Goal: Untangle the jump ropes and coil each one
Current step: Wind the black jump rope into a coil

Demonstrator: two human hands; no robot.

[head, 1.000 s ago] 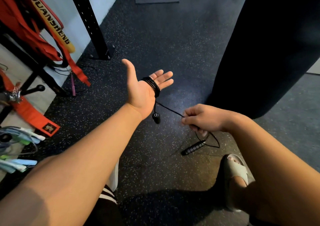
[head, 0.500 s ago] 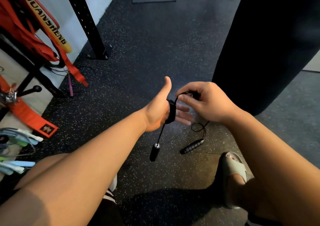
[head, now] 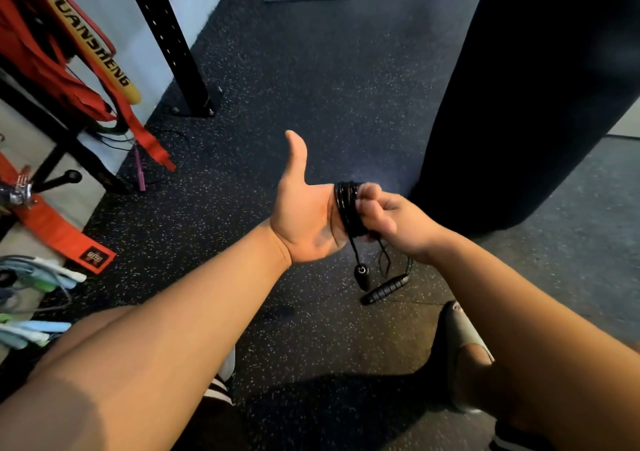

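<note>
The black jump rope point(head: 348, 208) sits wound in tight turns around the fingers of the left hand point(head: 306, 215), whose grip is released, thumb up, serving as a spool. The right hand point(head: 389, 220) pinches the coil's free strand, likely to lay another turn. Both handles point(head: 384, 289) dangle just above the rubber floor point(head: 311, 87).

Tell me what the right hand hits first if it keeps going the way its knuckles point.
Almost at once, the black rope coil wound around the left hand; the right hand looks to be touching it already.
</note>
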